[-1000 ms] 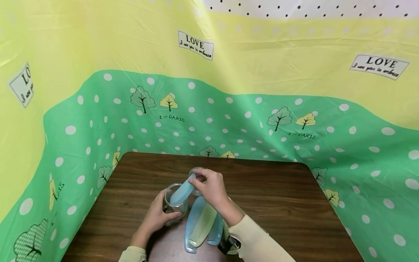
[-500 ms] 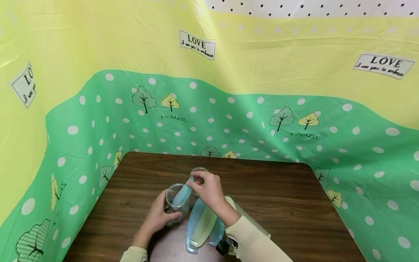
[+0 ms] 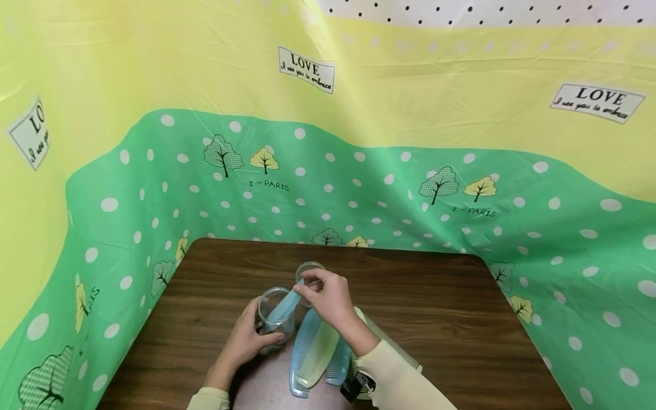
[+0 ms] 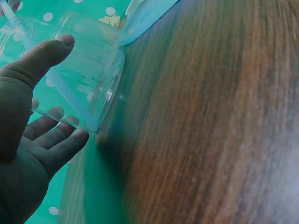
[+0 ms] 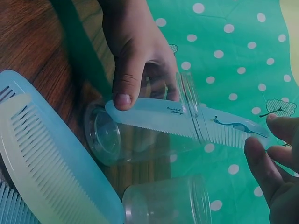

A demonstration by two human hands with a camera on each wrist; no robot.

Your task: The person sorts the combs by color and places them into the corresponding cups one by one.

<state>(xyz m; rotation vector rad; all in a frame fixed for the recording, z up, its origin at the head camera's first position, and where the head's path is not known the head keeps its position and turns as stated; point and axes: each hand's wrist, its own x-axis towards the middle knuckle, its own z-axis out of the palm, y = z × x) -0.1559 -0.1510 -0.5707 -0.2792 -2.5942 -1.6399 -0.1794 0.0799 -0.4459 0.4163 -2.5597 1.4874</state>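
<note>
A clear jar stands on the table with my left hand around its side, thumb on one side and fingers on the other. Inside it slants a light blue comb, its lower end near the jar's bottom in the left wrist view. My right hand pinches the comb's upper end, which sticks out past the rim. In the right wrist view the comb shows its teeth, small lettering and a dark blue drawing through the clear wall.
Behind my right hand stands a second clear jar. Overlapping combs lie at the right: a blue comb, a pale green comb, another blue comb and a pale green one under my right forearm. A patterned curtain surrounds the wooden table.
The comb has turned from showing its broad face to a narrower side in the head view. My right hand has shifted slightly; my left hand keeps its place on the jar.
</note>
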